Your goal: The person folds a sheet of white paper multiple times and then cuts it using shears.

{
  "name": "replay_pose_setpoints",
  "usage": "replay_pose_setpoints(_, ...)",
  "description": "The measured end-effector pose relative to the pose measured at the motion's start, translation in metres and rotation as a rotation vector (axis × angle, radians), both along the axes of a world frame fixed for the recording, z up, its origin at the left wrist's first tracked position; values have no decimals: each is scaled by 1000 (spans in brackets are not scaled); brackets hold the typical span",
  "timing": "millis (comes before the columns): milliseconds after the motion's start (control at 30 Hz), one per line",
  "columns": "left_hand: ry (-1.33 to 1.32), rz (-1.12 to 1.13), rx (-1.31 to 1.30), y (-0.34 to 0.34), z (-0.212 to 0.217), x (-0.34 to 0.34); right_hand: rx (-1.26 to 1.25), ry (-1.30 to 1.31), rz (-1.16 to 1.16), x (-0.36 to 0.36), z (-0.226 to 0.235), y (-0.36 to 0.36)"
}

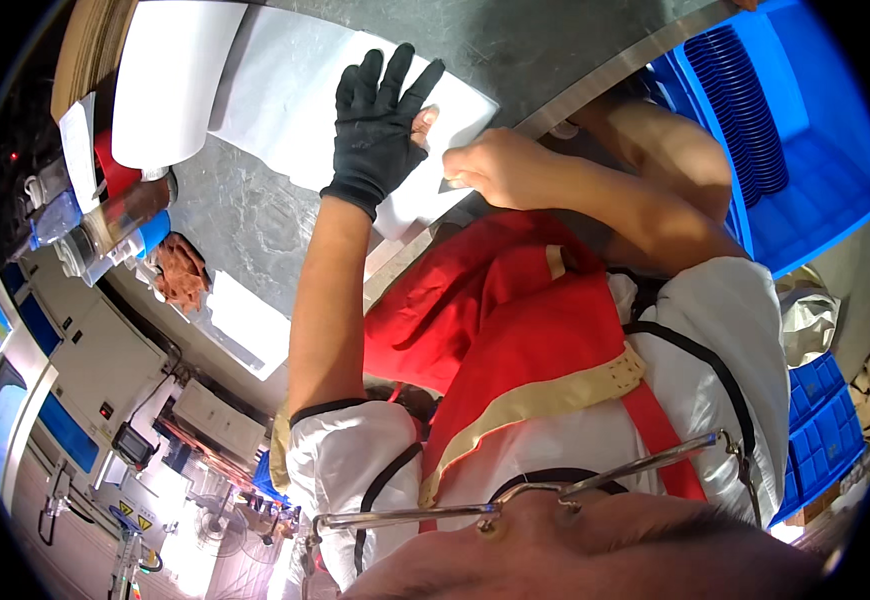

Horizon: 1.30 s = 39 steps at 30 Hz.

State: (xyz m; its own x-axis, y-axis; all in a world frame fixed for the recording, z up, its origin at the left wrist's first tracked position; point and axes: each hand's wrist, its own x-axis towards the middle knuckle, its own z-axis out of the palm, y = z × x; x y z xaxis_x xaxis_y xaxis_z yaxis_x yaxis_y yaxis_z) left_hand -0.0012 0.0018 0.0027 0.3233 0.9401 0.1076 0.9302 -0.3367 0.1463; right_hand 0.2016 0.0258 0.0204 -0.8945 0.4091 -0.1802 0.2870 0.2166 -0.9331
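White sheet (460, 108) | beneath left grip (377, 128) | edge at right grip (495, 170)

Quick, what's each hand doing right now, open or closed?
Left hand: open, gloved fingers spread over the white paper.
Right hand: curled closed at the paper's edge; whether it holds anything can't be told.
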Motion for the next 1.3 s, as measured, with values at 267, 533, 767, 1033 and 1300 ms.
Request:
replay_pose_setpoints(267,-5,0,-15,1,3,2,62,37,-6,2,-6,-8)
replay_pose_setpoints(533,-15,0,1,-2,1,2,-6,-15,48,5,-6,-14)
replay_pose_setpoints(767,-9,-9,7,0,3,3,12,62,-23,-10,-6,-20)
replay_pose_setpoints(1033,9,7,38,-1,0,2,-30,-111,-24,16,3,-7)
replay_pose_setpoints(1300,-14,-3,31,1,-1,1,61,6,34,-15,-3,-11)
